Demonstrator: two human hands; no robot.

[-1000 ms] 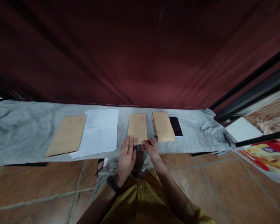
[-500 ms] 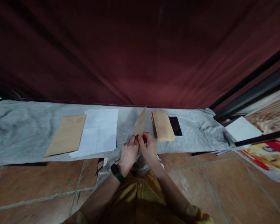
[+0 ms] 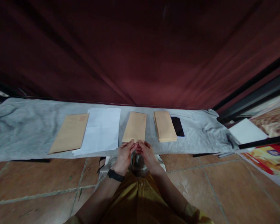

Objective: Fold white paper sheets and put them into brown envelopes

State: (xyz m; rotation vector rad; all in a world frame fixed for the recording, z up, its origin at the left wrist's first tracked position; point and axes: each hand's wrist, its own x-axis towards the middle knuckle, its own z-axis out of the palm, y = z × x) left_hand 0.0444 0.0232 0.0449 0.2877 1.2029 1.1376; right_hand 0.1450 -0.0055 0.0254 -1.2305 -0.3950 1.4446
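Observation:
A small brown envelope (image 3: 135, 126) lies face up in front of me, its near edge pinched between both hands. My left hand (image 3: 125, 154) grips the near-left part of that edge, thumb on top. At the near-right part, my right hand (image 3: 148, 154) pinches it with the fingers curled beneath. To the right sits a stack of similar brown envelopes (image 3: 165, 126). White paper sheets (image 3: 102, 129) lie to the left, and a larger brown envelope (image 3: 71, 132) overlaps their left side.
A dark-screened phone (image 3: 177, 126) lies beside the envelope stack. Grey cloth (image 3: 200, 130) covers the narrow table, with a dark red curtain (image 3: 140, 62) behind. At the right are a black metal frame (image 3: 254, 93), a white panel (image 3: 247, 132) and a red-and-yellow printed box (image 3: 270, 161).
The envelope between my hands has turned from nearly edge-on to flat, its broad face now up. My hands have moved slightly apart and lower.

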